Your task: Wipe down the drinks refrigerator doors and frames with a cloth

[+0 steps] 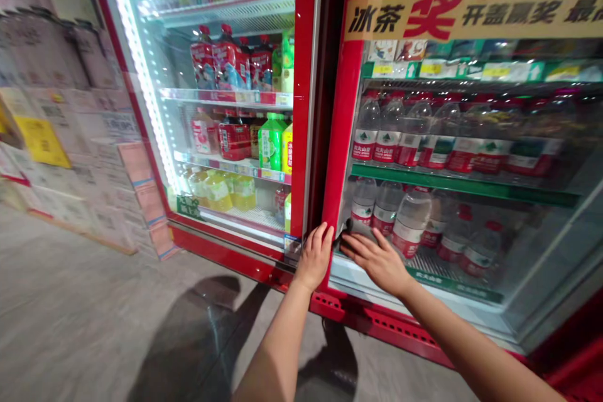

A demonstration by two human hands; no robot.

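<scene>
My left hand (315,259) lies against the lower part of the red door frame (337,132) of the right drinks fridge, fingers stretched upward and holding nothing visible. Just right of it, my right hand (379,260) is at the lower left corner of the glass door. Its fingers reach over a small grey thing with a dark end (362,230), partly hidden by the hand; its kind is unclear. Behind the glass, large clear water bottles (412,223) with red and white labels stand on the bottom shelf, close to my right hand.
A second red-framed fridge (305,94) with juice bottles (230,63) stands to the left. Stacked cartons (89,132) rest on the grey floor (70,301) further left. A yellow banner (471,12) crosses the right door. Red vented base panels (377,323) run along the floor.
</scene>
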